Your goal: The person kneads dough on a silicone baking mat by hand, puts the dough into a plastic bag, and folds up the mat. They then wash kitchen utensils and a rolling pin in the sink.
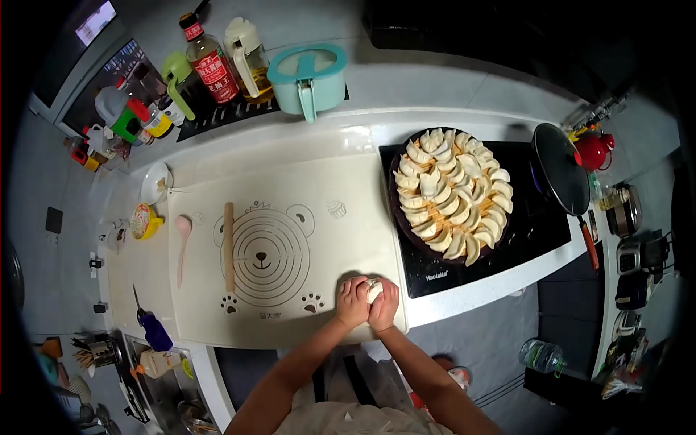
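Both my hands meet over the right front part of the cream mat [196, 312], around a small white piece of dough [374, 291]. My left hand [352, 300] presses on it from the left, fingers curled. From the other side my right hand [384, 303] closes round it. The fingers cover much of the dough, so its full shape is hidden. A wooden rolling pin [229, 246] lies upright across the printed bear, left of my hands. To the right, a round tray [397, 217] carries many crescent dumplings [457, 206] in rings.
The tray sits on a black cooktop [536, 232] beside a frying pan [562, 170]. A pink spoon [183, 239], yellow cup [146, 222] and white bowl [156, 183] stand at left. Bottles [215, 69] and a teal container [308, 83] line the back. A purple-handled knife [154, 330] lies front left.
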